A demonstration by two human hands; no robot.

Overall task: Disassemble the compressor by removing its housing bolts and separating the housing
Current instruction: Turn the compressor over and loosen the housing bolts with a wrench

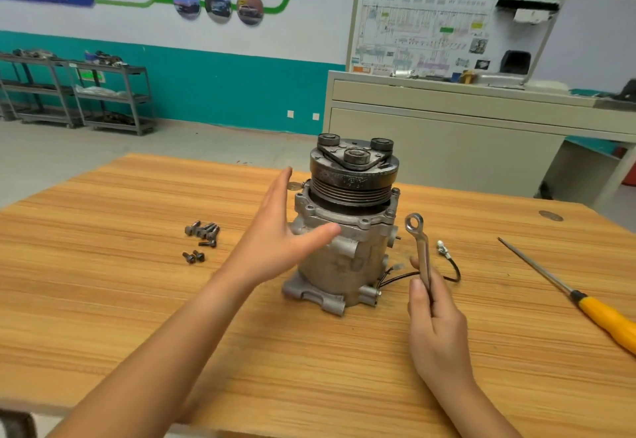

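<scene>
The grey racks (103, 93) by the wall held dark parts, too blurred to name. The compressor (347, 258) stood upright near the middle of the table (155, 300), pulley (354, 176) on top. The left hand (275, 231) was spread, fingers straight, just left of it, with the thumb tip at the upper flange; whether it touched could not be told. The right hand (433, 313) gripped a wrench (421, 248) upright just right of the compressor. Loose bolts (203, 234) lay to its left and a screwdriver (568, 293) well to its right.

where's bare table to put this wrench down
Bare wood lies on the table between the wire and the screwdriver, and along the near edge in front of the compressor. Crowded: the loose bolts to its left and the wire by its base.
</scene>
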